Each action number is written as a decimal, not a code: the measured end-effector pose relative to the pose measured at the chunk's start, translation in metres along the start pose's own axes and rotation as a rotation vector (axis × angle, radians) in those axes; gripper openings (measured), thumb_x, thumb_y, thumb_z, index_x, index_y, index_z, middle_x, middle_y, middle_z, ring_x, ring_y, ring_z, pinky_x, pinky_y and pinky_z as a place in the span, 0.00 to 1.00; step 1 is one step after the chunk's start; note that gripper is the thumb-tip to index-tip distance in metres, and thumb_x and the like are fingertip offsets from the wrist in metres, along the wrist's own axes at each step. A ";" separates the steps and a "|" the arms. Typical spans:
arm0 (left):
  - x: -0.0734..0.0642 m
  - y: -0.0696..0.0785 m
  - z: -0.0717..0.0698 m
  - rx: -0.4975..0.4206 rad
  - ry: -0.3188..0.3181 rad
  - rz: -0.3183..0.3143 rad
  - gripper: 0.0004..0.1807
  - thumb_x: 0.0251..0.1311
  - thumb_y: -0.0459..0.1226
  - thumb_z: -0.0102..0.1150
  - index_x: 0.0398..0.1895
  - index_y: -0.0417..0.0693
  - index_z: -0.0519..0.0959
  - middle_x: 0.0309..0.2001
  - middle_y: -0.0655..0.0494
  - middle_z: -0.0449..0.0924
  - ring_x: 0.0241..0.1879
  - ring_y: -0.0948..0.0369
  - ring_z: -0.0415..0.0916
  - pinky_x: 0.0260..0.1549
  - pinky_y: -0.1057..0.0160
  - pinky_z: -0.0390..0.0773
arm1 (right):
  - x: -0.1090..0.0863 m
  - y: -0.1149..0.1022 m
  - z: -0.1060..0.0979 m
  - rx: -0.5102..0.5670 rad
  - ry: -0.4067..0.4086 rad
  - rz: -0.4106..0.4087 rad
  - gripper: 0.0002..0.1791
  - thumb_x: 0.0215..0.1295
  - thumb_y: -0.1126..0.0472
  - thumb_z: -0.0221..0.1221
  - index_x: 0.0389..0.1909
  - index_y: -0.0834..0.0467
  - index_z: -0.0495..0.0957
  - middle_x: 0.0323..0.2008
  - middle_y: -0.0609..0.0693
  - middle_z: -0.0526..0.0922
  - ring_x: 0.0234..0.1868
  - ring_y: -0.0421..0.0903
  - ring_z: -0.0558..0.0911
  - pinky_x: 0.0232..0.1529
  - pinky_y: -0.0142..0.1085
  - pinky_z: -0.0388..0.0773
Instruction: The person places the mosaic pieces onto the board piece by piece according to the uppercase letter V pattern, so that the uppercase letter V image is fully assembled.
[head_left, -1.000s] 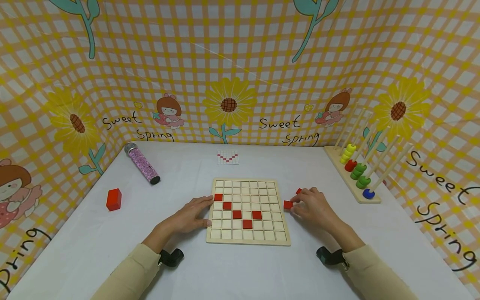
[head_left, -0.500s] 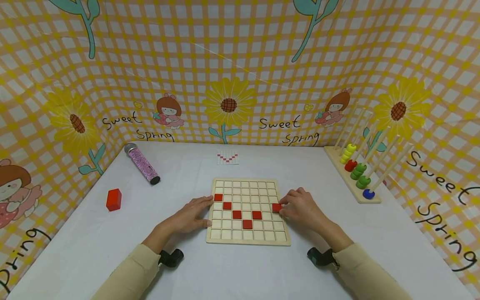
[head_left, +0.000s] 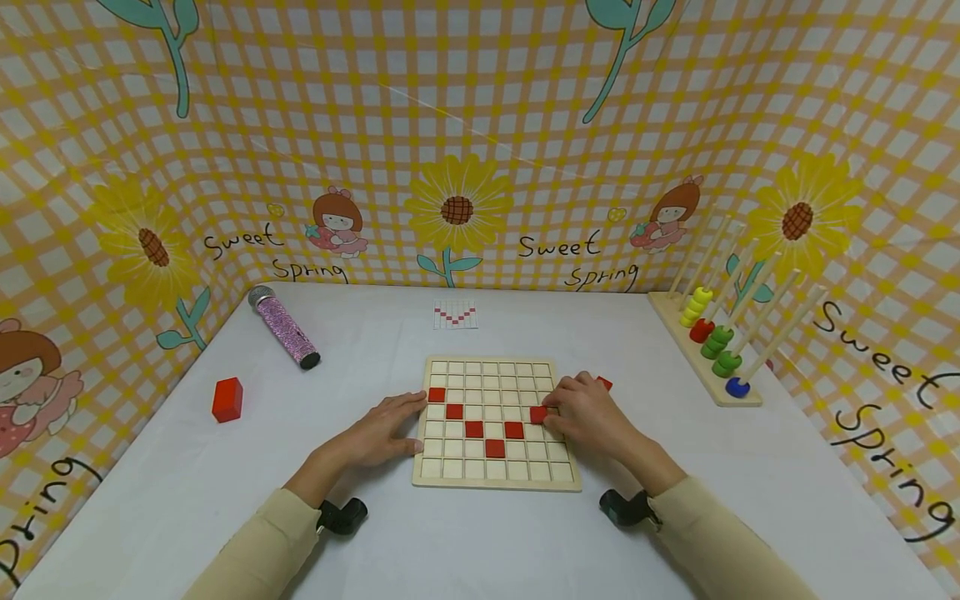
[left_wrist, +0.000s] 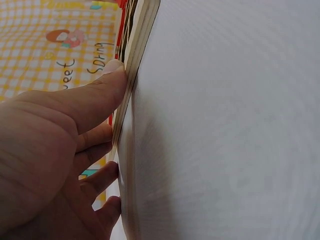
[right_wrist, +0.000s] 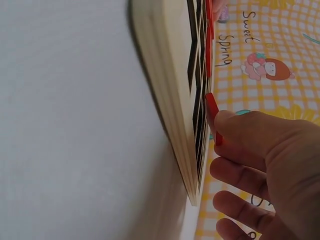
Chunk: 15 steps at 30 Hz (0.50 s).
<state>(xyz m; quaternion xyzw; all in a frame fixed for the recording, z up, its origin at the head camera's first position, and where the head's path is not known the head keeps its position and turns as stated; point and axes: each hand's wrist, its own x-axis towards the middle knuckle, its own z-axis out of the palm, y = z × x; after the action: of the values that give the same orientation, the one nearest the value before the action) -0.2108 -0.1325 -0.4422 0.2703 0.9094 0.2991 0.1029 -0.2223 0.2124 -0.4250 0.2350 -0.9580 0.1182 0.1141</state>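
Note:
A wooden grid board (head_left: 566, 482) lies on the white table, with several red square tiles (head_left: 495, 449) set in its cells in a V-like line. My right hand (head_left: 588, 417) pinches another red tile (right_wrist: 214, 117) between thumb and forefinger, over the board's right part. In the right wrist view that tile is tilted, one edge at the grid. My left hand (head_left: 378, 429) rests against the board's left edge, thumb and fingertips touching the rim, fingers fairly straight. Just beyond the right hand, a loose red tile (head_left: 604, 383) shows partly on the table.
A small card (head_left: 455, 315) with a red V pattern lies behind the board. At left are a glittery pink microphone (head_left: 287, 329) and a red block (head_left: 228, 400). A wooden peg stand (head_left: 738, 400) with coloured beads stands at right. Patterned cloth surrounds the table.
My right hand has moved left from the table beside the board, bringing a red tile over the right-hand cells. The left hand and the board have stayed put.

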 end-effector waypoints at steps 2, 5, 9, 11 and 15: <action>0.000 0.000 0.000 0.002 0.001 -0.002 0.38 0.59 0.42 0.61 0.69 0.40 0.60 0.73 0.45 0.54 0.72 0.43 0.50 0.67 0.39 0.54 | 0.002 -0.001 0.001 0.006 -0.015 0.012 0.08 0.51 0.58 0.66 0.33 0.56 0.85 0.35 0.48 0.82 0.37 0.46 0.69 0.38 0.36 0.66; 0.000 0.000 0.000 0.004 0.001 -0.004 0.38 0.59 0.42 0.61 0.70 0.40 0.60 0.73 0.46 0.54 0.72 0.44 0.50 0.67 0.40 0.54 | 0.004 -0.002 0.002 0.014 -0.033 0.025 0.09 0.52 0.58 0.66 0.34 0.56 0.85 0.35 0.48 0.82 0.38 0.45 0.69 0.39 0.36 0.64; 0.000 0.000 0.000 0.003 0.000 -0.006 0.38 0.59 0.42 0.61 0.70 0.40 0.60 0.73 0.45 0.54 0.72 0.44 0.49 0.67 0.40 0.54 | 0.006 -0.003 0.003 0.017 -0.037 0.010 0.10 0.51 0.58 0.67 0.34 0.56 0.85 0.35 0.48 0.82 0.37 0.45 0.69 0.38 0.36 0.63; 0.000 0.000 0.000 0.004 0.000 -0.005 0.37 0.59 0.42 0.61 0.70 0.39 0.60 0.73 0.45 0.54 0.72 0.44 0.49 0.67 0.40 0.54 | 0.006 -0.003 0.004 0.013 -0.038 0.001 0.10 0.51 0.57 0.67 0.34 0.56 0.85 0.35 0.48 0.82 0.37 0.46 0.69 0.38 0.36 0.64; 0.000 0.000 0.000 0.002 0.001 -0.003 0.37 0.59 0.42 0.61 0.69 0.39 0.60 0.73 0.45 0.54 0.72 0.44 0.49 0.67 0.40 0.54 | 0.008 -0.004 0.005 0.004 -0.045 0.000 0.10 0.52 0.57 0.67 0.35 0.55 0.85 0.35 0.47 0.82 0.37 0.45 0.70 0.37 0.36 0.64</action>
<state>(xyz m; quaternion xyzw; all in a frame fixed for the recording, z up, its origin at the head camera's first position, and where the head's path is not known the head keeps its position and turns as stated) -0.2109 -0.1324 -0.4424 0.2690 0.9100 0.2982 0.1027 -0.2275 0.2040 -0.4269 0.2376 -0.9601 0.1147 0.0922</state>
